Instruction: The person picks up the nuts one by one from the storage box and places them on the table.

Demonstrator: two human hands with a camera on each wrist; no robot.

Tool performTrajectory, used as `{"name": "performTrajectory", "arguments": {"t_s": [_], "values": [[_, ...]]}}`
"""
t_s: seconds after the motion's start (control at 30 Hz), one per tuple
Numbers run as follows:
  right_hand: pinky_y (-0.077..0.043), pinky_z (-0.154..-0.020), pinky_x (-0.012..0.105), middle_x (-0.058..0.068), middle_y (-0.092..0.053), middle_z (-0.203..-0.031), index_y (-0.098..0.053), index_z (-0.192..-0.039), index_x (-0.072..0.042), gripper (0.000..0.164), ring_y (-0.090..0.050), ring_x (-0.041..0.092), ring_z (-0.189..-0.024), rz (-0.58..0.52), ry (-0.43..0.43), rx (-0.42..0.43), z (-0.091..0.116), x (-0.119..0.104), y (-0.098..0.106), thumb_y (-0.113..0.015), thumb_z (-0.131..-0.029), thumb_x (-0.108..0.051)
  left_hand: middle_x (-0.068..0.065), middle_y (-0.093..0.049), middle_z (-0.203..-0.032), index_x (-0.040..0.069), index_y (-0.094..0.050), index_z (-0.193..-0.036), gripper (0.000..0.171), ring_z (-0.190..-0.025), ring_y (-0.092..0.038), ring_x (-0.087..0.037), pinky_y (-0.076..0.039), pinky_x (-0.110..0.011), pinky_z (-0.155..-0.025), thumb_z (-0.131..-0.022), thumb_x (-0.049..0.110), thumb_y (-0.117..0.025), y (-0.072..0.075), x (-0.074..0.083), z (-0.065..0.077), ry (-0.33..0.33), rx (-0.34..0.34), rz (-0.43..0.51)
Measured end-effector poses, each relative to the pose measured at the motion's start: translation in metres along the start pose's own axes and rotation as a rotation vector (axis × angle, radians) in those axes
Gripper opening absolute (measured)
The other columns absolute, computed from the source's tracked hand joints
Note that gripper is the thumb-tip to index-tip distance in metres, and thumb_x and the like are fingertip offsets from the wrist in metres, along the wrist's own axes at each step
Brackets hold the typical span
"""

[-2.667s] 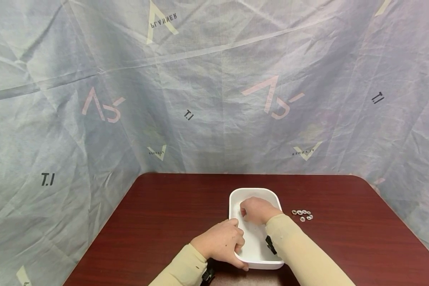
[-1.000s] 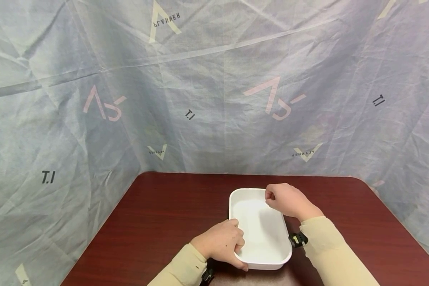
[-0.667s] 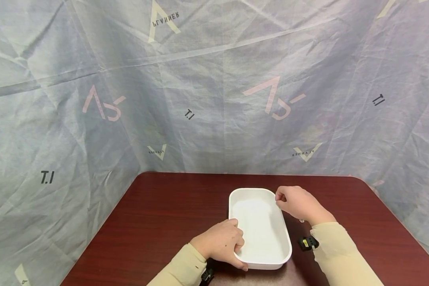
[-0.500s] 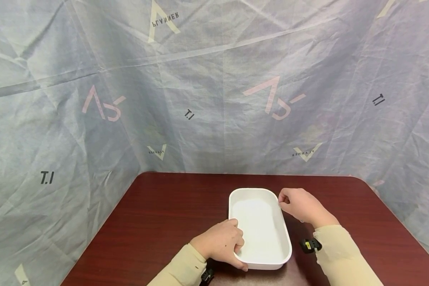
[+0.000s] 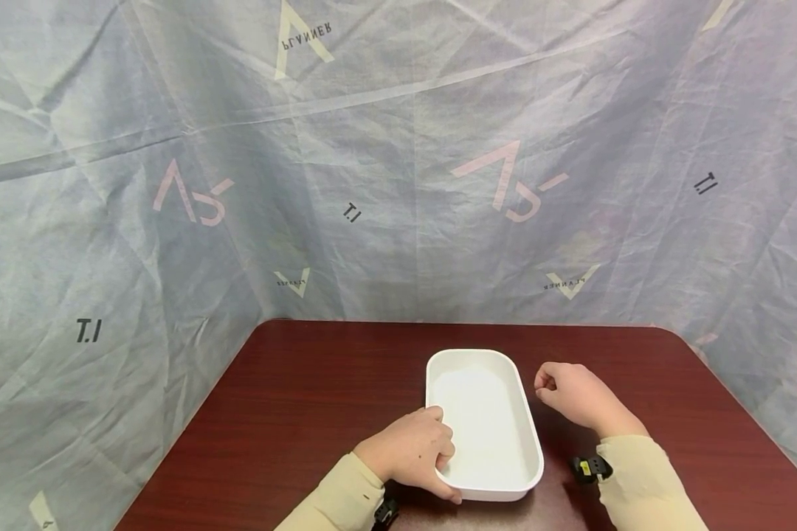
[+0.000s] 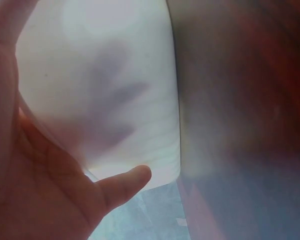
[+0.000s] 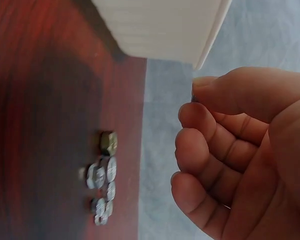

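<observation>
A white rectangular plastic tray with rounded corners stands on the table. My left hand grips its near-left rim, fingers curled over the inside and thumb at the near outer wall. In the left wrist view, the thumb lies against the tray's pale wall. My right hand is above the table, just right of the tray. Between its thumb and index fingertip it pinches a small grey metal piece, mostly hidden. Several small metal nuts, one of them brass-coloured, lie grouped on the table below that hand.
The dark red wooden table extends on both sides of the tray. A grey printed cloth hangs behind it and at the sides. In the head view the right hand and forearm hide the nuts.
My right hand has come up out of the tray, passed over its right rim, and moved right and lower toward the nuts. The left hand keeps its grip and the tray stays put.
</observation>
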State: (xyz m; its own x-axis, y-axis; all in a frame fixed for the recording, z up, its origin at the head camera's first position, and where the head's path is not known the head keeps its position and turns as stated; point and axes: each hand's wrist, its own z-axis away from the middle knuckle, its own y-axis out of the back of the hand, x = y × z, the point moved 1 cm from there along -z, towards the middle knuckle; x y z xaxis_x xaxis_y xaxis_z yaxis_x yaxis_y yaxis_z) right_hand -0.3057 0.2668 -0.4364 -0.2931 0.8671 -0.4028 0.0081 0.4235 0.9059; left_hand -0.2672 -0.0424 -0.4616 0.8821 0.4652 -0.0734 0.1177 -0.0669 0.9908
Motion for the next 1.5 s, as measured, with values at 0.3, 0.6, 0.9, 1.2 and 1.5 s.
{"name": "performTrajectory", "arguments": {"t_s": [0.3, 0.6, 0.9, 1.2, 1.5], "values": [[-0.045, -0.064, 0.039, -0.003, -0.059, -0.078, -0.063, -0.089, -0.016, 0.006, -0.052, 0.015, -0.069, -0.009, -0.059, -0.028, 0.005, 0.013, -0.002, -0.069, -0.09, -0.014, 0.021, -0.037, -0.061, 0.029, -0.044, -0.053, 0.057, -0.067, -0.029, -0.004, -0.027, -0.015, -0.06, -0.073, 0.076, -0.071, 0.007, 0.004, 0.001, 0.005, 0.002, -0.03], [-0.047, -0.065, 0.039, -0.003, -0.059, -0.078, -0.064, -0.088, -0.014, 0.006, -0.053, 0.015, -0.069, 0.006, -0.071, -0.04, 0.005, 0.02, -0.012, -0.069, -0.089, -0.01, 0.021, -0.036, -0.06, 0.029, -0.044, -0.053, 0.058, -0.066, -0.029, -0.005, -0.027, -0.016, -0.06, -0.072, 0.077, -0.071, 0.004, 0.002, 0.001, -0.001, 0.01, -0.035], [-0.047, -0.065, 0.04, -0.004, -0.059, -0.075, -0.064, -0.086, -0.014, 0.007, -0.053, 0.014, -0.068, 0.039, -0.064, -0.022, 0.005, 0.025, -0.018, -0.07, -0.086, -0.009, 0.022, -0.036, -0.059, 0.03, -0.044, -0.052, 0.058, -0.066, -0.03, -0.004, -0.028, -0.015, -0.061, -0.071, 0.076, -0.073, 0.006, 0.003, 0.001, -0.011, 0.03, -0.04], [-0.048, -0.066, 0.042, -0.005, -0.06, -0.076, -0.066, -0.086, -0.016, 0.007, -0.054, 0.015, -0.069, 0.076, -0.063, -0.04, 0.005, 0.029, -0.021, -0.07, -0.086, -0.01, 0.022, -0.036, -0.059, 0.03, -0.044, -0.052, 0.057, -0.066, -0.03, -0.005, -0.028, -0.015, -0.062, -0.071, 0.076, -0.073, 0.006, 0.003, 0.001, -0.011, 0.029, -0.033], [-0.048, -0.066, 0.043, -0.004, -0.062, -0.08, -0.066, -0.085, -0.013, 0.005, -0.055, 0.016, -0.07, 0.095, -0.051, -0.042, 0.004, 0.03, -0.022, -0.07, -0.085, -0.009, 0.021, -0.037, -0.061, 0.03, -0.045, -0.053, 0.058, -0.067, -0.031, -0.005, -0.027, -0.015, -0.06, -0.072, 0.078, -0.071, 0.004, 0.002, 0.001, 0.004, 0.003, -0.034]]}}
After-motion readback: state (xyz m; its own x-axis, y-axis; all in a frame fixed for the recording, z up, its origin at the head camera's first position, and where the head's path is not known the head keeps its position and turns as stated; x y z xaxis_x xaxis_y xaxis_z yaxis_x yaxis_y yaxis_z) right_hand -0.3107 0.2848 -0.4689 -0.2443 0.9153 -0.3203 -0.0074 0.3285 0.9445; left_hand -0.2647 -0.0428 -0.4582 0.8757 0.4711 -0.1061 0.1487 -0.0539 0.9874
